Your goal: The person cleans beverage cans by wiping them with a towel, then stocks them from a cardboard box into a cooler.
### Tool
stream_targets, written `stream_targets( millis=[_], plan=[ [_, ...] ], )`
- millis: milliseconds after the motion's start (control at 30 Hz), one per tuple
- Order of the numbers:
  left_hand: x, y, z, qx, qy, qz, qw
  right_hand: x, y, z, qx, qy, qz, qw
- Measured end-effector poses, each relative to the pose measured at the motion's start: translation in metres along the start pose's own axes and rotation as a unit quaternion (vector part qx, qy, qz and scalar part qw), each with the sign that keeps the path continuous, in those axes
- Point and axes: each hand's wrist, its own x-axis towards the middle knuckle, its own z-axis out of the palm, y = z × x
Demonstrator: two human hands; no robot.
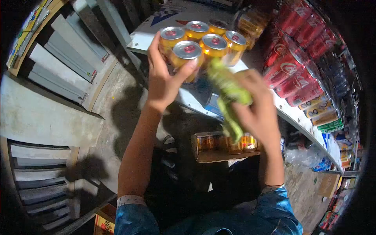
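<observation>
A pack of several golden cans (213, 46) with silver tops and red tabs rests at the edge of the white shelf (196, 102). My left hand (166, 78) is wrapped round the near left corner of the pack, thumb on the front can. In my right hand (256, 103) is a bunched yellow-green cloth (227, 84), its upper end overlapping the front right can and its tail hanging down. The right hand and cloth are blurred by motion.
Red Coca-Cola cans (290, 68) stand stacked on the shelf at right. Below, an open cardboard box (211, 158) holds more golden cans. Plastic-wrapped bottles (301, 154) lie lower right. Slatted wooden panels (58, 58) line the left side.
</observation>
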Motion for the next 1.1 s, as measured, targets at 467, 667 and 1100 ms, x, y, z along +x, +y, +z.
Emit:
stream_targets(
  millis=[467,667,1100],
  plan=[
    [-0.005,0.019,-0.008,0.191,-0.012,0.045,0.981,0.112,-0.006,-0.012,-0.233,-0.019,-0.076,0.969],
    [-0.003,0.012,-0.008,0.198,-0.013,0.047,0.979,0.118,0.002,-0.015,-0.103,-0.103,-0.132,0.980],
    [-0.005,0.018,-0.007,0.181,-0.011,0.032,0.983,0.164,0.028,-0.003,-0.206,-0.024,-0.088,0.974]
  ],
)
